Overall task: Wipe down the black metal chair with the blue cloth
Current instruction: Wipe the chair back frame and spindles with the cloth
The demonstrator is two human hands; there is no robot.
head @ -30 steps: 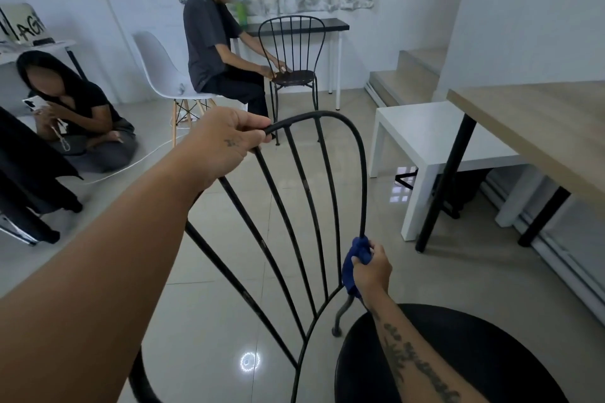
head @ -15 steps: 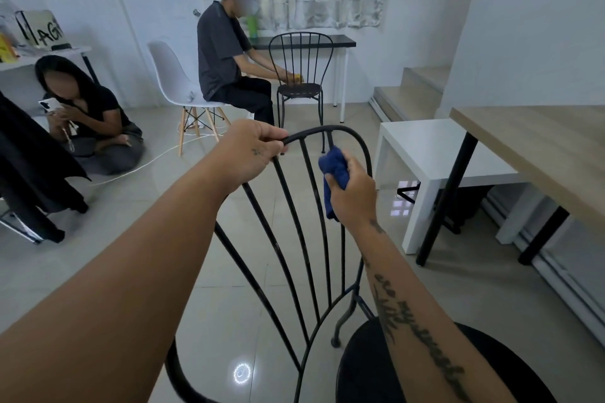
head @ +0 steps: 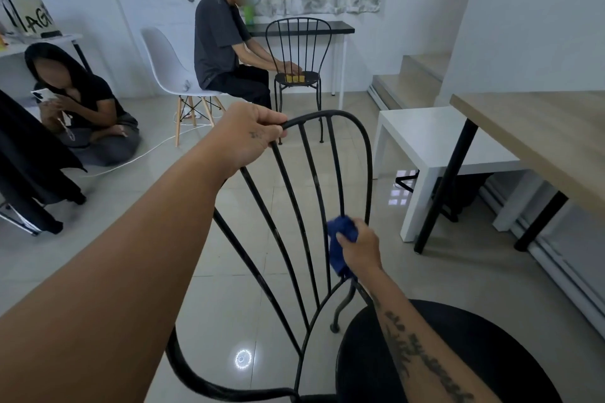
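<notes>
The black metal chair (head: 314, 193) fills the middle of the view, tipped toward me, its curved back of thin rods in front and its round seat (head: 491, 353) at the lower right. My left hand (head: 252, 136) grips the top rail of the back at its left side. My right hand (head: 360, 247) is closed on the blue cloth (head: 340, 239), which is wrapped around a rod low on the right of the back.
A white low table (head: 435, 137) and a wooden desk on black legs (head: 540, 134) stand close on the right. One person sits on the floor at left (head: 82, 101); another sits on a white chair (head: 222, 52) at a second black chair (head: 298, 52) behind.
My right hand slid the blue cloth from the bottom of a rod up to the top rail, then back down to the lower part. My left hand kept its grip on the rail.
</notes>
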